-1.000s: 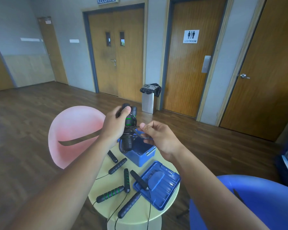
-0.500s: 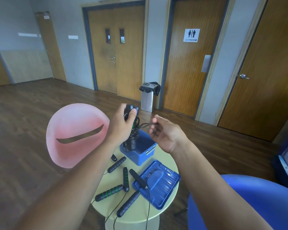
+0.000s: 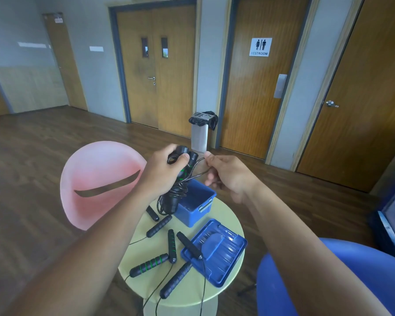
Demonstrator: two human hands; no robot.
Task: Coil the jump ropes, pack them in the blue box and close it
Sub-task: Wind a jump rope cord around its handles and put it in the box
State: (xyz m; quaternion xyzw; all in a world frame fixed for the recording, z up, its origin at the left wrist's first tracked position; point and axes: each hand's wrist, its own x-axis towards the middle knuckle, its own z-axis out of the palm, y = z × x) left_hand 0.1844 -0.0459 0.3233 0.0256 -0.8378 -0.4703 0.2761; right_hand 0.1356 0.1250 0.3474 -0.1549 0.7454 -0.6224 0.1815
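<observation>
Left hand (image 3: pixel 162 172) raised, grip wrapped around coiled jump rope (image 3: pixel 177 185), right hand (image 3: pixel 228 176) grip pinching its cord loop.

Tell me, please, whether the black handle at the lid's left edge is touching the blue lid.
Touching. The head view shows the handle lying across the left rim of the blue lid, its lower end resting on the lid's surface with no gap visible.

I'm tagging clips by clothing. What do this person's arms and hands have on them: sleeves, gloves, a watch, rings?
Nothing shows. The left hand and right hand are bare, with no gloves, rings or watch in sight, and both forearms are uncovered as far as the frame's lower edge, with no sleeve visible.
</observation>
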